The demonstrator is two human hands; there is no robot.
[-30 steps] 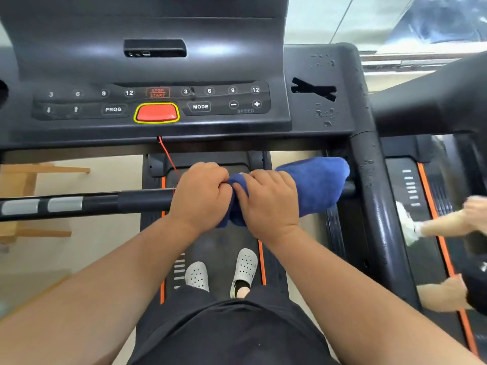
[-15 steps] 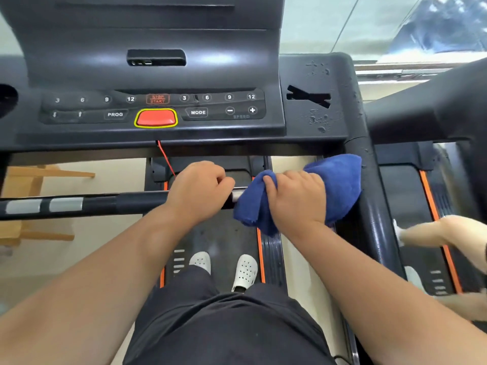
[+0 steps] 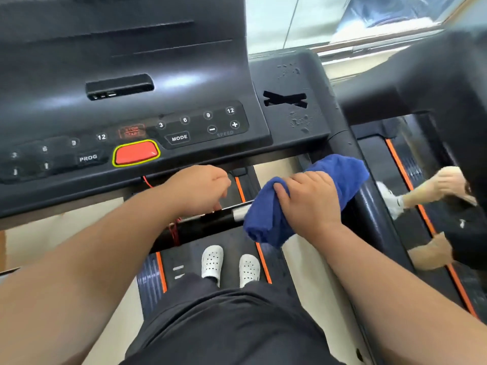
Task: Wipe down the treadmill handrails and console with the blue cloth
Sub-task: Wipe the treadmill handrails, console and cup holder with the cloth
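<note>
Cloth [image 3: 264,223] looks soft, light — right hand [image 3: 311,204] grips it bunched round the bar [image 3: 205,223]; left hand [image 3: 197,191] curled, grip unclear.

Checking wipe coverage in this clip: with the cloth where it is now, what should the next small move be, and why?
Probably slide the blue cloth up onto the right handrail. The right hand grips it wrapped round the crossbar at its right end, beside that rail, and droplets show on the console corner above.
</note>
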